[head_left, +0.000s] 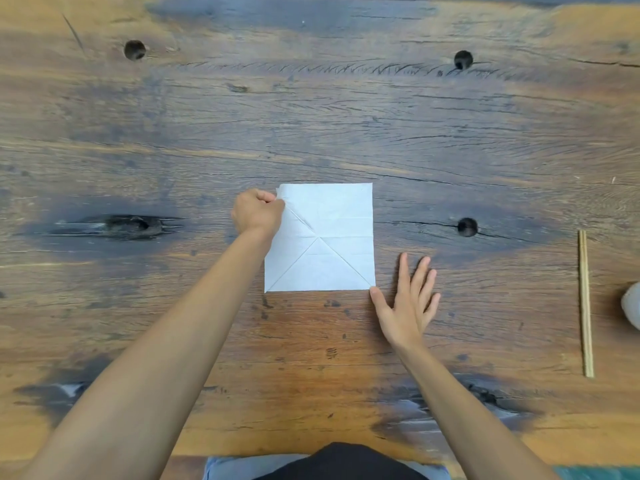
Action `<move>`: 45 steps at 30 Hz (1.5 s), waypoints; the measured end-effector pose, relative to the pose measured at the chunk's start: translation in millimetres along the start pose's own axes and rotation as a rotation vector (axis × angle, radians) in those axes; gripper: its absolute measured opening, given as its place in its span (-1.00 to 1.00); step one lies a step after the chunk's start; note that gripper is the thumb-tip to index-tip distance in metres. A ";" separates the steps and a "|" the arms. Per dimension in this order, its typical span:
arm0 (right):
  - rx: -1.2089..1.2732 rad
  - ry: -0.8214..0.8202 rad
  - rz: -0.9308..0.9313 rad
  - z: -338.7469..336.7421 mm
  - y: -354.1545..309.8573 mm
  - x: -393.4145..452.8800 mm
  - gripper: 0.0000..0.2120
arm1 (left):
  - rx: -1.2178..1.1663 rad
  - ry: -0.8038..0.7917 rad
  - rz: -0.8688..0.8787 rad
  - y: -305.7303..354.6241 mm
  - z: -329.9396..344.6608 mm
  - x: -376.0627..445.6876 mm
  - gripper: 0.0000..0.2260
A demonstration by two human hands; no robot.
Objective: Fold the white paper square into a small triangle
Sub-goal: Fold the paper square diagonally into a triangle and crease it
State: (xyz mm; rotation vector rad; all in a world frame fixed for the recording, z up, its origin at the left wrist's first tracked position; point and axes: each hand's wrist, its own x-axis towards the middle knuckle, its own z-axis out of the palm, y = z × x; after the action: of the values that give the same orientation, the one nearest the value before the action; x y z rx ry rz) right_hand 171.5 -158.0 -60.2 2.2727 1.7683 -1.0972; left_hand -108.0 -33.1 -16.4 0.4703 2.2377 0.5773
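Paper square (323, 237), white and creased with diagonal folds, lies flat on a knotted wooden tabletop (311, 116); left hand (258, 213) fingers pinch its far-left corner, right hand (408, 299) fingers spread beside it.

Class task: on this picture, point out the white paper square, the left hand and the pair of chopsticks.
white paper square (332, 216): head view, on the flat sheet above where the creases meet.
left hand (257, 213): head view, on the back of the hand pinching the paper's far left corner.
pair of chopsticks (585, 303): head view, midway along the sticks.
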 end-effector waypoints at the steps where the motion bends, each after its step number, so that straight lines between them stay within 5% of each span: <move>1: -0.001 -0.001 0.002 0.1 -0.3 0.1 -0.18 | -0.001 0.004 0.046 0.5 -1.6 -4.5 -0.87; 9: -0.013 -0.021 -0.008 -1.3 -0.8 0.7 -0.19 | 0.151 0.137 0.667 -13.3 -6.7 -74.1 -0.93; 15: -0.008 -0.037 0.000 -0.6 -2.3 2.3 -0.17 | 0.288 0.112 0.955 -29.8 13.3 -117.5 -0.93; 31: 0.011 -0.006 0.010 -2.3 -9.0 -1.6 -0.16 | 0.598 -0.192 1.045 -59.8 53.5 -127.0 -0.82; 45: -0.031 0.046 0.000 1.7 -8.2 -1.4 -0.12 | 0.654 -0.184 1.190 -80.4 71.3 -124.7 -0.86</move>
State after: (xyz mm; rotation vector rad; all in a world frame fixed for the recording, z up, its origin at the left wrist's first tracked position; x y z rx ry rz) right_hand 163.4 -157.1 -57.6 2.2986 1.7887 -1.0176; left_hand 13.4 -143.5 -29.7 2.1332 1.7248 0.2935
